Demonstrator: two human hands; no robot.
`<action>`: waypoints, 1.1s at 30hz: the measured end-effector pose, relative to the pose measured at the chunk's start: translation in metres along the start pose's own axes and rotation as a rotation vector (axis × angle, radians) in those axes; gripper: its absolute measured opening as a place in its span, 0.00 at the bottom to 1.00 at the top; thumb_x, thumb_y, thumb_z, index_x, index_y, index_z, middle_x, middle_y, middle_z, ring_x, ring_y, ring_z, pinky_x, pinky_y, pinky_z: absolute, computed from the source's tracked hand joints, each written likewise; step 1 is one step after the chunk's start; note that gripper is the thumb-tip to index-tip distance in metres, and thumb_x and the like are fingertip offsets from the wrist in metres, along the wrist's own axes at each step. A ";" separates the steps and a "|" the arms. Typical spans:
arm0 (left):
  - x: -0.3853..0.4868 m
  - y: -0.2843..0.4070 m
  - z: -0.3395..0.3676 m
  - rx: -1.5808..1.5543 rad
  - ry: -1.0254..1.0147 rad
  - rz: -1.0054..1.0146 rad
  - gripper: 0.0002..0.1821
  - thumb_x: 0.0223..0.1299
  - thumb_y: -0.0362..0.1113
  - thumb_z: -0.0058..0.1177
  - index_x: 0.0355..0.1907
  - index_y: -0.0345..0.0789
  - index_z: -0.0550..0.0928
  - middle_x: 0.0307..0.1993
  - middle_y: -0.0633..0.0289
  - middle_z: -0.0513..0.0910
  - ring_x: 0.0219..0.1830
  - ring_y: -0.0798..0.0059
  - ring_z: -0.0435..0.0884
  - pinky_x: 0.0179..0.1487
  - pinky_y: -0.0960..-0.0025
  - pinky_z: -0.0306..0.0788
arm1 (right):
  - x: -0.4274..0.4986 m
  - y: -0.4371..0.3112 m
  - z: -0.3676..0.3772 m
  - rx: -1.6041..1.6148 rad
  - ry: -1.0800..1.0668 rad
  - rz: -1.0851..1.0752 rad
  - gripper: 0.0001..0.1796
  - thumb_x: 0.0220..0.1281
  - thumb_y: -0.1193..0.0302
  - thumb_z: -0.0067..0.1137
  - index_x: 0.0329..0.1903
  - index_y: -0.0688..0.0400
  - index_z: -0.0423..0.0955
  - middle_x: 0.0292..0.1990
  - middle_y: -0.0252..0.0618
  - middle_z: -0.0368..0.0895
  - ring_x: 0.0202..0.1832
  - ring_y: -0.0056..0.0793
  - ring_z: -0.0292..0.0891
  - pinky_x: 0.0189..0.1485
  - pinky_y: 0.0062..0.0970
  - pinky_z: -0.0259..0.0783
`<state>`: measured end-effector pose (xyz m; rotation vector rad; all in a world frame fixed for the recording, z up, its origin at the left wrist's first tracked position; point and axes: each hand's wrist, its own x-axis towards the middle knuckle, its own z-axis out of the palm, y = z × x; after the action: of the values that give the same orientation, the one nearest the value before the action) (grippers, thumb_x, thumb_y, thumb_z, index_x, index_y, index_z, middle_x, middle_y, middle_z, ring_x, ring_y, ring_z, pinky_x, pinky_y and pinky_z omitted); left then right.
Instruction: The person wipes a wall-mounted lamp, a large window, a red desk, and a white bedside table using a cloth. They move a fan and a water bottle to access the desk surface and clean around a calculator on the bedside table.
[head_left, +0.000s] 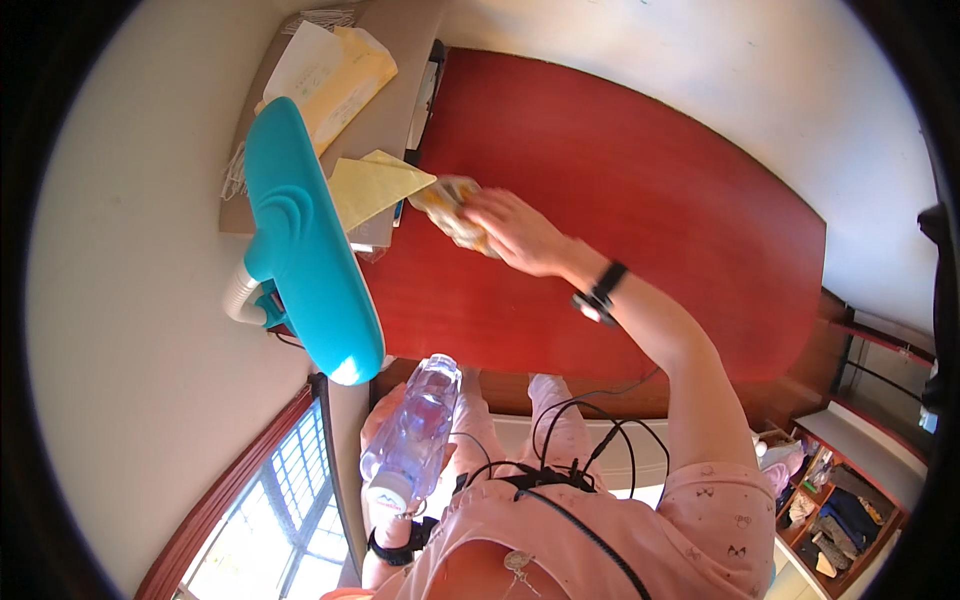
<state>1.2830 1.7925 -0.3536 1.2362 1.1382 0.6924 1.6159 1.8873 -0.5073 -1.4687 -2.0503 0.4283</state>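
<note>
A crumpled patterned cloth (454, 216) lies against the red tabletop (637, 172), with my right hand (519, 231) closed over its near end. The cloth's far end meets the corner of a pale yellow paper (379, 184). Down by my lap, my left hand (384, 412) is wrapped around a clear plastic bottle (424, 427). The bottle is tilted, its white cap (388, 491) towards me. Most of my left fingers are hidden behind it.
A turquoise desk lamp (307, 247) with a pale curved neck leans over the table's left side. Behind it, a box (375, 97) carries an opened envelope (330, 82). Black cables (600, 420) cross my lap. An open drawer unit (840, 510) stands at lower right, a window (292, 487) at lower left.
</note>
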 end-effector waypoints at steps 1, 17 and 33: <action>0.001 0.006 -0.001 0.030 -0.022 0.003 0.48 0.43 0.40 0.79 0.65 0.36 0.64 0.63 0.52 0.71 0.65 0.61 0.71 0.67 0.59 0.70 | -0.035 -0.012 -0.004 0.021 -0.069 0.041 0.26 0.60 0.76 0.60 0.62 0.60 0.69 0.64 0.47 0.70 0.69 0.46 0.62 0.74 0.43 0.57; -0.010 0.030 -0.030 0.225 -0.192 0.168 0.45 0.46 0.48 0.76 0.64 0.32 0.67 0.59 0.50 0.73 0.61 0.59 0.73 0.64 0.58 0.70 | -0.090 -0.132 -0.005 -0.145 0.325 0.380 0.26 0.49 0.69 0.68 0.54 0.52 0.74 0.50 0.42 0.77 0.50 0.44 0.74 0.50 0.45 0.71; 0.002 -0.030 -0.025 0.445 -0.217 0.107 0.45 0.46 0.39 0.75 0.66 0.31 0.65 0.60 0.51 0.74 0.60 0.60 0.74 0.62 0.58 0.69 | -0.287 -0.075 -0.033 -0.393 0.651 0.806 0.19 0.61 0.72 0.53 0.56 0.55 0.77 0.59 0.43 0.76 0.63 0.46 0.70 0.67 0.41 0.65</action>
<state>1.2551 1.7958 -0.3810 1.7140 1.0815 0.3779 1.6455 1.5899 -0.5154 -2.2744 -1.0088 -0.1763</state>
